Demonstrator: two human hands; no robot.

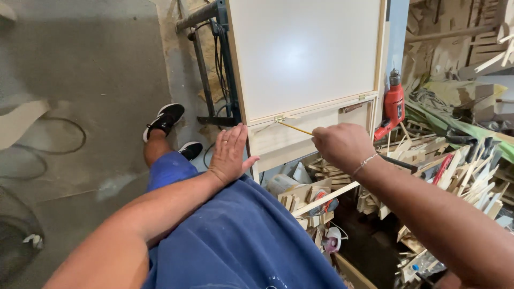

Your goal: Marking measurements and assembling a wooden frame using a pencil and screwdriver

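here the right hand (342,145) is curled tight around a thin yellow pencil (294,128), whose long axis runs up and to the left, its tip at a small brass hinge (279,119) on the white framed panel (305,53). the left hand (230,155) lies flat and open, fingers together, pressed against the panel's lower left edge and holding nothing. a red power drill (392,107) hangs nose-down to the right of the panel. below, an open bin (342,267) is heaped with pale wood offcuts (428,155) and a white tape roll (333,240).

Smooth glossy white panel (305,53), wood-edged
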